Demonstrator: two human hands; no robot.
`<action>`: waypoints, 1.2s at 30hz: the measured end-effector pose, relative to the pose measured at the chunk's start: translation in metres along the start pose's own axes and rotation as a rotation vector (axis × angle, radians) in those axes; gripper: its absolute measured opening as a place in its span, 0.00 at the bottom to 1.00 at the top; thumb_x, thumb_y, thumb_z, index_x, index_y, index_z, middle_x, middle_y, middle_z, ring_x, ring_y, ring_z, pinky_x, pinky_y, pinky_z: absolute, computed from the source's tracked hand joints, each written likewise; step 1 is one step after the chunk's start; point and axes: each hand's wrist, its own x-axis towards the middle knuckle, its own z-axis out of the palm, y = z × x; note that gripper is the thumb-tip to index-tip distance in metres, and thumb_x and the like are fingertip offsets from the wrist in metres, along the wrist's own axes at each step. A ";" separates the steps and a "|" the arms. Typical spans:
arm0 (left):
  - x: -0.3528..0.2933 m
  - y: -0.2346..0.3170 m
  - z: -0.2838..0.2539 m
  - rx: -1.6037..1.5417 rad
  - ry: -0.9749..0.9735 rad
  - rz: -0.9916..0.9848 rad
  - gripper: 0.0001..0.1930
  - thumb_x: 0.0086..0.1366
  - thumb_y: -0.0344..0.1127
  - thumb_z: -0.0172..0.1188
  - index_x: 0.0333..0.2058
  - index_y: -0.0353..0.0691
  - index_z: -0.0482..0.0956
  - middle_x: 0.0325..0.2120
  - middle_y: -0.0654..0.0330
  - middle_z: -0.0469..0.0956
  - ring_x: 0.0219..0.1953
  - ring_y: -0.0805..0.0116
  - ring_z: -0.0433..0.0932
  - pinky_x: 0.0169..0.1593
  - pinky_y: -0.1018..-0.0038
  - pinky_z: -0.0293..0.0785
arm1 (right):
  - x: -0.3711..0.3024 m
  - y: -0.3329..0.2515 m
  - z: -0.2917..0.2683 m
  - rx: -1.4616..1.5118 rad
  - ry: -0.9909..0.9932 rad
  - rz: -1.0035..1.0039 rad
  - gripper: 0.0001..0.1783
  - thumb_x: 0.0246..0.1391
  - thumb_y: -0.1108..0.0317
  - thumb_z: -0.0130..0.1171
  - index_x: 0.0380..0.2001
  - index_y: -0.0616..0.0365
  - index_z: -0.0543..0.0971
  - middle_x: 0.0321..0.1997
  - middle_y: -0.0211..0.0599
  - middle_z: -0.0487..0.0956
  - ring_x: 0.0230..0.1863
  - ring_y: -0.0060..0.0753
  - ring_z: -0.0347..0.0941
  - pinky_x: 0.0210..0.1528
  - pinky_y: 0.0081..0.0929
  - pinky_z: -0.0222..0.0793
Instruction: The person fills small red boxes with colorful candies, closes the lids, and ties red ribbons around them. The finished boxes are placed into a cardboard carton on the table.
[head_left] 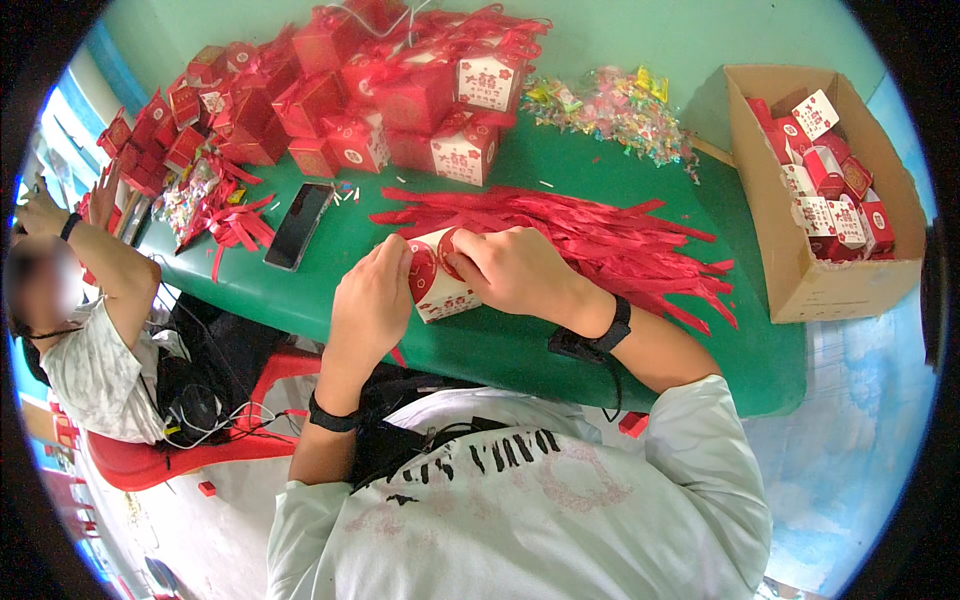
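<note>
A small white and red gift box with printed decoration is between my hands, low over the near part of the table. My left hand is closed on its left side, fingertips at the upper edge. From the right, my right hand grips the top, with curled fingers and the thumb by the round red part. The fingers partly hide the box's top. Just beyond it lies a wide bundle of red ribbons, whose left part reaches behind my hands.
Stacked red and white boxes fill the far left of the green table. Wrapped candies are heaped at the back. A cardboard carton at right holds more boxes. A phone lies left, near a co-worker's arm.
</note>
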 end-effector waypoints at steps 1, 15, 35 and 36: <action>-0.001 -0.001 -0.001 0.044 -0.034 -0.033 0.10 0.79 0.37 0.52 0.40 0.36 0.72 0.31 0.40 0.81 0.34 0.34 0.80 0.35 0.46 0.74 | 0.000 0.002 0.001 0.002 -0.005 -0.006 0.10 0.68 0.62 0.60 0.37 0.58 0.78 0.22 0.50 0.80 0.25 0.56 0.80 0.25 0.49 0.73; -0.005 -0.041 0.001 -0.292 -0.072 -0.026 0.14 0.81 0.39 0.50 0.39 0.34 0.75 0.26 0.45 0.78 0.24 0.48 0.77 0.31 0.56 0.71 | 0.001 0.006 0.004 0.029 -0.005 -0.018 0.10 0.68 0.62 0.61 0.36 0.56 0.79 0.19 0.48 0.79 0.22 0.55 0.79 0.23 0.48 0.72; -0.025 -0.049 -0.003 -0.337 -0.178 -0.180 0.16 0.83 0.41 0.49 0.40 0.33 0.75 0.23 0.52 0.71 0.25 0.65 0.69 0.33 0.65 0.68 | -0.004 0.006 0.008 0.037 0.030 -0.014 0.10 0.68 0.62 0.60 0.34 0.56 0.77 0.18 0.46 0.78 0.21 0.54 0.79 0.22 0.48 0.71; -0.026 -0.048 -0.003 -0.326 -0.183 -0.177 0.17 0.83 0.42 0.49 0.39 0.33 0.75 0.22 0.51 0.70 0.25 0.64 0.68 0.33 0.65 0.68 | -0.004 0.006 0.007 0.036 0.029 -0.015 0.10 0.69 0.62 0.60 0.34 0.56 0.77 0.18 0.46 0.78 0.21 0.54 0.79 0.22 0.48 0.71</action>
